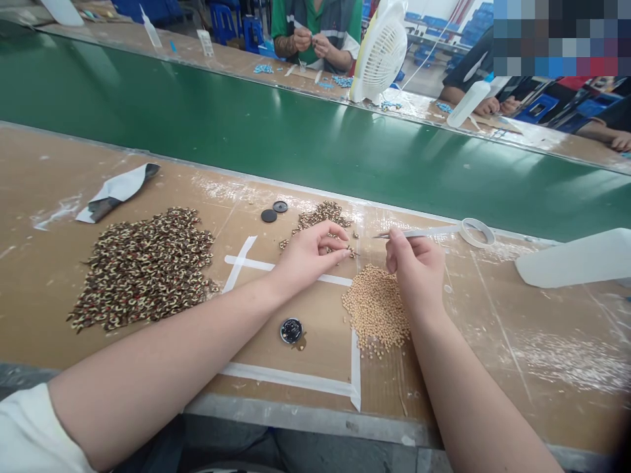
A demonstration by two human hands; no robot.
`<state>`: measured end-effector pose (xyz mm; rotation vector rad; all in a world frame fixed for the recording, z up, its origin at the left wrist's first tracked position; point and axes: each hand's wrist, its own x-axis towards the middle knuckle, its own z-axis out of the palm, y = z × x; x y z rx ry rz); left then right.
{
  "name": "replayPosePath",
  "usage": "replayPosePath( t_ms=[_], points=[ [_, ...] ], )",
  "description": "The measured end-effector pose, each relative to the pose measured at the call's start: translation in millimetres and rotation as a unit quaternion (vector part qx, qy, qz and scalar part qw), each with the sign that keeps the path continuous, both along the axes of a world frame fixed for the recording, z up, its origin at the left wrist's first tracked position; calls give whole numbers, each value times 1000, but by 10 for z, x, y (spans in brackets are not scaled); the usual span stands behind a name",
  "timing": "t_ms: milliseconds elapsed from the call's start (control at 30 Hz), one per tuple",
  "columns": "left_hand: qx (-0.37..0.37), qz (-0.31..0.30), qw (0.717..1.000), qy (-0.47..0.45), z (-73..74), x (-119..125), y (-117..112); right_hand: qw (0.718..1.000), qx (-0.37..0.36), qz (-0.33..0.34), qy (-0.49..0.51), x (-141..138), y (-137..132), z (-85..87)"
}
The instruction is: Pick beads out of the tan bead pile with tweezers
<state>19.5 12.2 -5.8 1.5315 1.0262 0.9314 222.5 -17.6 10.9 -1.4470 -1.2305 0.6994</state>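
My left hand (313, 253) reaches over the taped area, with thumb and fingers pinched at a small dark-and-cream piece (352, 252). My right hand (418, 269) is closed around metal tweezers (436, 232), whose thin tips point left toward the left hand. Under and beside the right hand lies a heap of small round beige beads (377, 305). Just behind the left hand is a smaller pile of dark-and-cream pieces (325, 211), partly hidden by it. A small round pot of black, shiny stuff (291, 330) sits nearer to me.
A large heap of dark-and-cream pieces (148, 266) lies left. Two black round caps (269, 215), a tape roll (476, 232), a white bottle (576, 257) and a crumpled wrapper (121, 190) are around. A green belt (296, 135) crosses behind; co-workers' hands and a fan (379, 56) are beyond.
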Motion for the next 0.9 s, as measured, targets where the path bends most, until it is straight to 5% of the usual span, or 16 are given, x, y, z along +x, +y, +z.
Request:
replayPosePath(
  t_ms=[367, 733, 900],
  points=[
    [150, -24, 946, 288, 23, -33, -33, 934, -109, 48, -337, 156, 63, -1],
    [187, 2, 959, 214, 1, -32, -36, 909, -142, 84, -382, 115, 76, -24],
    [134, 37, 981, 138, 32, -20, -43, 911, -130, 87, -381, 111, 84, -34]
  ],
)
